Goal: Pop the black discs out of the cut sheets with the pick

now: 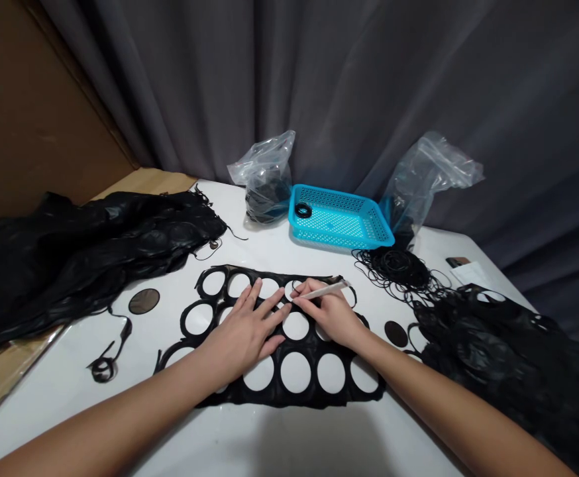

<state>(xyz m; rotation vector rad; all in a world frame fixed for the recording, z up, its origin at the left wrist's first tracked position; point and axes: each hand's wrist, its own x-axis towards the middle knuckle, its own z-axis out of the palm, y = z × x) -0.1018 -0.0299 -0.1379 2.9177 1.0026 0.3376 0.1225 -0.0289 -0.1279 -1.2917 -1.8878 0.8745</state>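
Observation:
A black rubbery sheet point(297, 348) with rows of round holes lies flat on the white table. My left hand point(250, 324) rests on it, palm down with fingers spread, and holds nothing. Just to its right, my right hand point(332, 315) is closed in a writing grip round a slim, pale pen-like tool point(330, 289). The tool slants down to the left, its tip low over a hole's edge in the upper row. Its exact kind is unclear, and my fingers cover the lower part.
Crumpled black sheeting point(95, 245) is heaped at left. A blue basket point(342, 232) with black rings point(303, 210) stands behind, between two clear bags. Thin black rings point(396, 266) and more black sheeting point(508, 364) lie at right. Dark discs point(144, 302) flank the sheet.

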